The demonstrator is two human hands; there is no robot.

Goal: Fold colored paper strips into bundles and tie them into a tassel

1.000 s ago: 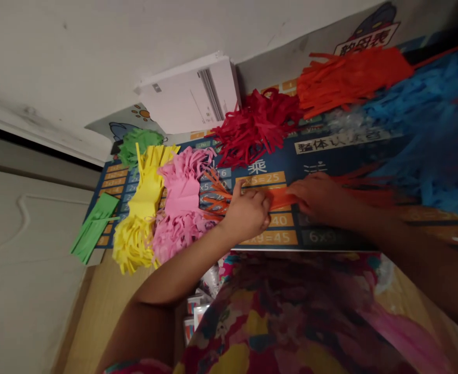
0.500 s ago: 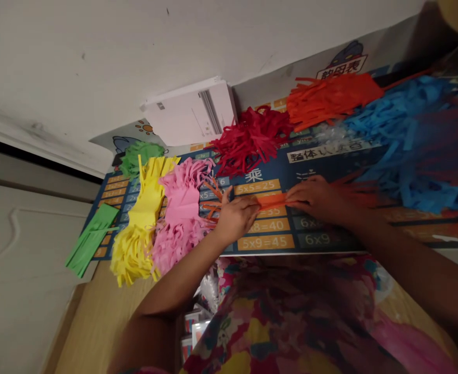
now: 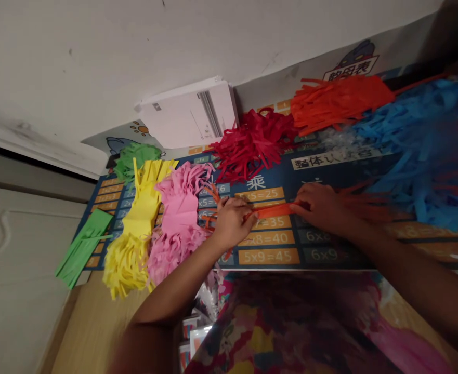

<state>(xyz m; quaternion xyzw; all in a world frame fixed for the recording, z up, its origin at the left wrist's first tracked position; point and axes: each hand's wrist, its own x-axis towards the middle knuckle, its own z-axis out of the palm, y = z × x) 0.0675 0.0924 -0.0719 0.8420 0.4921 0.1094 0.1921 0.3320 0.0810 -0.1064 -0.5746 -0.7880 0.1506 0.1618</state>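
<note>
An orange paper strip point(image 3: 274, 210) with fringed ends stretches between my two hands, over the printed number chart. My left hand point(image 3: 232, 221) is closed on its left part, with orange fringe showing beyond the fingers. At the other side, my right hand point(image 3: 315, 205) pinches the strip, and blurred orange fringe spreads to the right behind it. Left of my left hand lie a pink fringed paper point(image 3: 180, 213) and a yellow one point(image 3: 139, 215). A red fringed bundle point(image 3: 254, 143) rests above my hands.
Green fringed pieces point(image 3: 84, 246) lie at the chart's left end. White cards point(image 3: 185, 114) lean at the wall. An orange-red bundle point(image 3: 338, 101) and blue fringed paper point(image 3: 411, 150) occupy the right side. Clear plastic point(image 3: 340, 141) lies between. The table's front edge point(image 3: 283, 270) runs below my forearms.
My left hand has turned slightly, its thumb now showing along the strip. The camera view has shifted a little. Both hands still hold the orange strip.
</note>
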